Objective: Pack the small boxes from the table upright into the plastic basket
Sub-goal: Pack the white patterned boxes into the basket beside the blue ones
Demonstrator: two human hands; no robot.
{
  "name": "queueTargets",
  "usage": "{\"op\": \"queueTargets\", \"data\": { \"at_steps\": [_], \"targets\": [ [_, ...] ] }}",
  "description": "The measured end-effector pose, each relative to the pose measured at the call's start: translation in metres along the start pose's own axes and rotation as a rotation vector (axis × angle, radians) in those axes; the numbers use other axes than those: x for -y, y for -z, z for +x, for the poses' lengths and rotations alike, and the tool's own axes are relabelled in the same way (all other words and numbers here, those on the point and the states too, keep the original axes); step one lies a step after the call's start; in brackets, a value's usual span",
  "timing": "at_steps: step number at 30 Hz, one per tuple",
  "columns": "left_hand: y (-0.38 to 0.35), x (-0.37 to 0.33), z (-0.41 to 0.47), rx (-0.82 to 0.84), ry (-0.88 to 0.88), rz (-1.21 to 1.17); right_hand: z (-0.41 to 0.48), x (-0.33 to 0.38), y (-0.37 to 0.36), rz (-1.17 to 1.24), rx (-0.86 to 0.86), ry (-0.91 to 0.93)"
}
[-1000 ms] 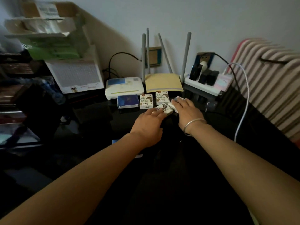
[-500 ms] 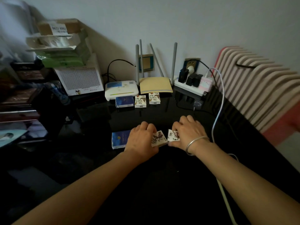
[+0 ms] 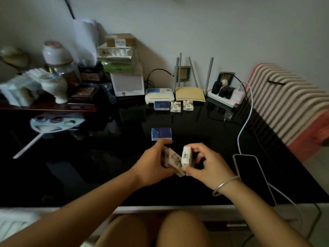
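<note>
Seated at a glossy black tabletop, a person holds two small cream cardboard boxes printed with brown figures just above its near edge. The left hand has its fingers curled round the tilted cream box. The right hand pinches the on-edge cream box between thumb and fingers, and the two cartons touch.

Such cartons are probably light and fairly stiff, though thin card dents under a hard squeeze and printed faces can slip. A moderate pinch across the two broad faces looks the safest hold for standing one upright.

Six small boxes are in view. Four are cream: the two in hand, plus the far-left cream box and the far-right cream box, side by side near the wall. Two are dark blue: the near blue box just beyond the hands and the far blue box beside the cream pair. The plastic basket is not in view. One dark phone lies to the right.
</note>
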State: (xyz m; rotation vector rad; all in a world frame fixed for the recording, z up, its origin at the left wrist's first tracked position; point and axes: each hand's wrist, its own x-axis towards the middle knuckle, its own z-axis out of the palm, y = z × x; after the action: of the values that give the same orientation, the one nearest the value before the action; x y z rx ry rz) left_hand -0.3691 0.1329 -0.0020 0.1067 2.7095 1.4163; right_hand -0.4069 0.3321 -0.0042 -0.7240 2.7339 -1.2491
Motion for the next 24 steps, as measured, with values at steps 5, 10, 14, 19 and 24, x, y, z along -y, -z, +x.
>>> {"op": "queueTargets", "data": {
  "at_steps": [5, 10, 14, 19, 24],
  "targets": [
    [0.033, -0.010, -0.087, -0.169, -0.046, -0.058, -0.025, 0.063, -0.026, 0.180, 0.173, 0.101],
    [0.070, -0.005, -0.177, -0.332, -0.026, 0.035, -0.037, 0.125, -0.068, 0.258, 0.345, 0.187],
    [0.089, 0.009, -0.243, -0.516, 0.020, 0.126, -0.047, 0.175, -0.108, 0.250, 0.509, 0.257],
    [0.099, 0.028, -0.324, -0.666, 0.125, 0.234, -0.075, 0.233, -0.157, 0.185, 0.670, 0.350],
    [0.103, 0.041, -0.383, -0.713, 0.231, 0.235, -0.102, 0.269, -0.198, 0.148, 0.719, 0.405]
  ]
}}
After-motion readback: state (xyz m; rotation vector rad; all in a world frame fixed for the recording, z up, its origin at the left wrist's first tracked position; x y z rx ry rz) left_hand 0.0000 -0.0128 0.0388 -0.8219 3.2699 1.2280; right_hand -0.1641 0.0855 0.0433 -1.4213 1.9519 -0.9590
